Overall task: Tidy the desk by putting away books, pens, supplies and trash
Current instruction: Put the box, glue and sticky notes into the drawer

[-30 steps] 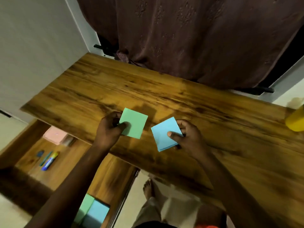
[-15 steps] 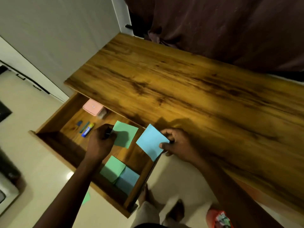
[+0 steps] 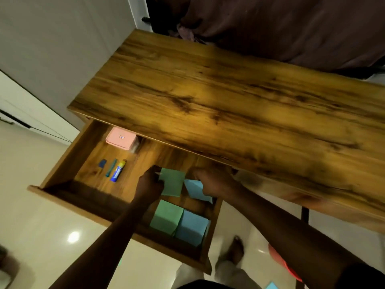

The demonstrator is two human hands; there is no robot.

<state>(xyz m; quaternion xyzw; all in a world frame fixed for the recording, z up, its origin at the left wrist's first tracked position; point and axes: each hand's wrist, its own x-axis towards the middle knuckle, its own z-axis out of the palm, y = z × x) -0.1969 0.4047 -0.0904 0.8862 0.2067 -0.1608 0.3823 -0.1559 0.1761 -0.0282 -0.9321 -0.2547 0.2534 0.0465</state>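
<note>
Head view, looking down into an open drawer (image 3: 93, 202) pulled out from under the desk (image 3: 229, 105). Gripping a green paper pad (image 3: 173, 184) in the left hand (image 3: 149, 187), fingers curled round its left edge, above the drawer floor. Pinching a blue paper pad (image 3: 196, 191) in the right hand (image 3: 212, 182), fingers curled over its upper edge, just beside the green one, near the drawer's right wall. Cannot tell whether either pad touches the wood. Nearer, in the front right corner, touching side by side: a green stack (image 3: 165, 217) and a blue stack (image 3: 191, 227). Further left on the floor, lying in a row: a glue stick (image 3: 118, 171), a green pen (image 3: 110, 168), a small blue thing (image 3: 102, 163). At the back, partly under the desk edge: a pink box (image 3: 121, 138).
</note>
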